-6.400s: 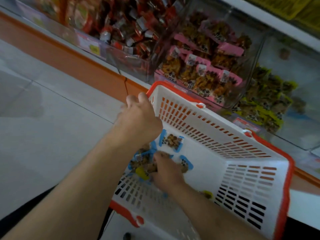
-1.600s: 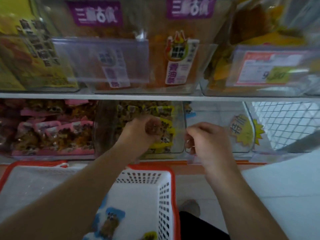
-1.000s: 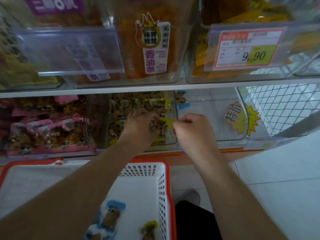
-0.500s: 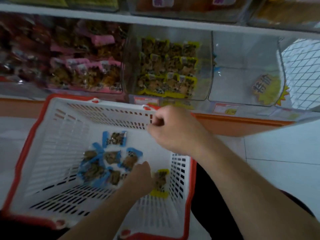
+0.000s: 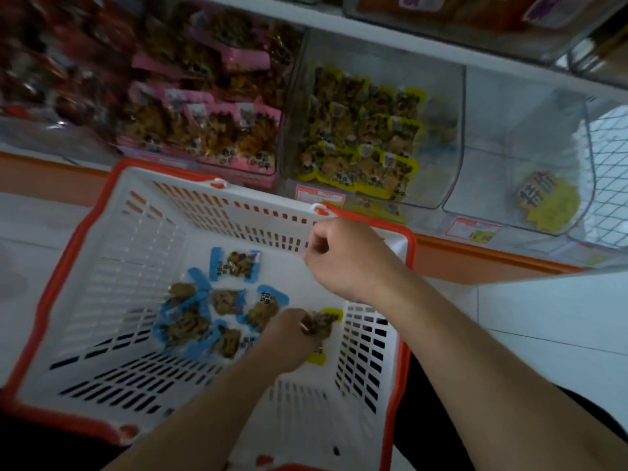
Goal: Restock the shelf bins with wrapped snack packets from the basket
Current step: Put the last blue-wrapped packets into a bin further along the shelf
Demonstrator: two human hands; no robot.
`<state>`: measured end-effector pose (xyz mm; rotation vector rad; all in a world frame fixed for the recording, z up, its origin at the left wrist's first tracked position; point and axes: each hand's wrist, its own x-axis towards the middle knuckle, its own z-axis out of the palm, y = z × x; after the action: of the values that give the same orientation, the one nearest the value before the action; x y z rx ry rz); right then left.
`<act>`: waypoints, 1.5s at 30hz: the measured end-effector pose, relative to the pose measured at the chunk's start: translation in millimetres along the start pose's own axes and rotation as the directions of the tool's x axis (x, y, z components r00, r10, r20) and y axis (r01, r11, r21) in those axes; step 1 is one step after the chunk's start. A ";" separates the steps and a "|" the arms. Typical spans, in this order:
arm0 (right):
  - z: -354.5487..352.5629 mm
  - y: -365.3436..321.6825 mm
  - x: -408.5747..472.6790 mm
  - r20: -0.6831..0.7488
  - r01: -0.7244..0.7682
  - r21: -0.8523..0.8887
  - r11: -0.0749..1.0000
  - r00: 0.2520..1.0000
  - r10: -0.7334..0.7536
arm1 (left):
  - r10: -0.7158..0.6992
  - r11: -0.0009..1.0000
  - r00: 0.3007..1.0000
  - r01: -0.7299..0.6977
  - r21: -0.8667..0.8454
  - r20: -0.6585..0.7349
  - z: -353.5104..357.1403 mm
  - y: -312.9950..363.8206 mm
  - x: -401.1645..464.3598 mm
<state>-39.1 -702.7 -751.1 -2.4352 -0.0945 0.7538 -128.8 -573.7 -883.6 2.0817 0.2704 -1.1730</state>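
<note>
the left hand [image 5: 289, 329] is pinching a yellow-edged wrapped snack packet [image 5: 323, 326] inside the white slotted plastic basket with red rim [image 5: 102, 266]. the right hand [image 5: 343, 256] is hovering curled into a fist, gripping nothing visible.

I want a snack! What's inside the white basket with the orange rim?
Inside the white plastic basket with the orange rim lie blue-edged snack packets and one yellow-edged packet. The left hand grips that one, hiding part of it.
</note>
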 end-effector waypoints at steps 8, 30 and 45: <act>-10.4 -21.9 -11.8 0.079 0.148 0.179 0.973 0.983 -0.165 | 0.251 0.918 0.938 -0.309 -0.250 -0.241 -136.9 30.7 -115.7; -20.9 -49.8 10.0 0.036 0.022 0.717 0.697 0.997 -0.069 | 0.138 0.468 0.880 -0.463 -0.753 -0.455 -179.7 40.8 -106.4; -57.6 -20.3 29.2 -0.400 0.149 0.624 0.767 0.904 0.150 | 0.138 0.851 0.929 -0.288 -0.439 -0.342 -159.0 49.4 -101.4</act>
<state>18.4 -708.6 -715.7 -1.8596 0.2984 0.1646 -56.5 -485.5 -725.5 1.7732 0.4128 -0.5715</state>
